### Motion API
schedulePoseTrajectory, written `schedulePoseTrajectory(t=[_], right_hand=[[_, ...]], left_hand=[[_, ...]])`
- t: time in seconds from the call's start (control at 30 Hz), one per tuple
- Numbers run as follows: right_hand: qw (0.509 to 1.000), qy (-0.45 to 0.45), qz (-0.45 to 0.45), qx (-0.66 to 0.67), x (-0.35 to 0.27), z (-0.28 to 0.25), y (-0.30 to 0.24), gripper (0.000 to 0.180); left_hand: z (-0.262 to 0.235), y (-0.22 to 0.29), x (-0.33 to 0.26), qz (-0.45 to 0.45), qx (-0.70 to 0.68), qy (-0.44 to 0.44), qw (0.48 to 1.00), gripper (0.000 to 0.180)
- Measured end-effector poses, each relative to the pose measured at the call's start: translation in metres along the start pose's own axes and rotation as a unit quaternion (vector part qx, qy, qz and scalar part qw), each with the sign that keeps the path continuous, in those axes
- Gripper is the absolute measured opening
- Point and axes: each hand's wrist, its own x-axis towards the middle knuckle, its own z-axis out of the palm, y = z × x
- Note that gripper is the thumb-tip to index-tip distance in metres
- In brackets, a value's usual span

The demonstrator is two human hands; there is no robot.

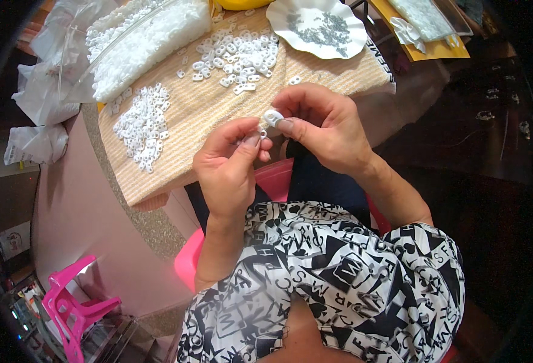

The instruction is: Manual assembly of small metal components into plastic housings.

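Over the near edge of the cloth-covered table, both my hands are raised close together. My right hand pinches a small rounded white plastic piece between thumb and fingers. Just below and to its left, my left hand is closed with thumb against fingers on a tiny white piece, mostly covered by the fingertips. Whether the two pieces touch I cannot tell. Beyond the hands lies a loose pile of small white plastic pieces with holes. Another white pile spreads to the left.
A large clear bag full of white pieces lies at the far left. At the back, a scalloped white plate carries small grey parts. A yellow tray stands far right. A pink stool is on the floor, lower left.
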Motion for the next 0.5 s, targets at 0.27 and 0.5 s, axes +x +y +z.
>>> schedulePoseTrajectory(t=[0.27, 0.5], right_hand=[[0.899, -0.016, -0.259, -0.353, 0.003, 0.003, 0.009, 0.025], [0.779, -0.029, -0.232, -0.582, 0.036, -0.019, 0.052, 0.021]], left_hand=[[-0.005, -0.012, 0.003, -0.037, 0.047, -0.004, 0.998, 0.017], [-0.017, -0.024, 0.016, -0.032, 0.107, 0.044, 0.993, 0.019]])
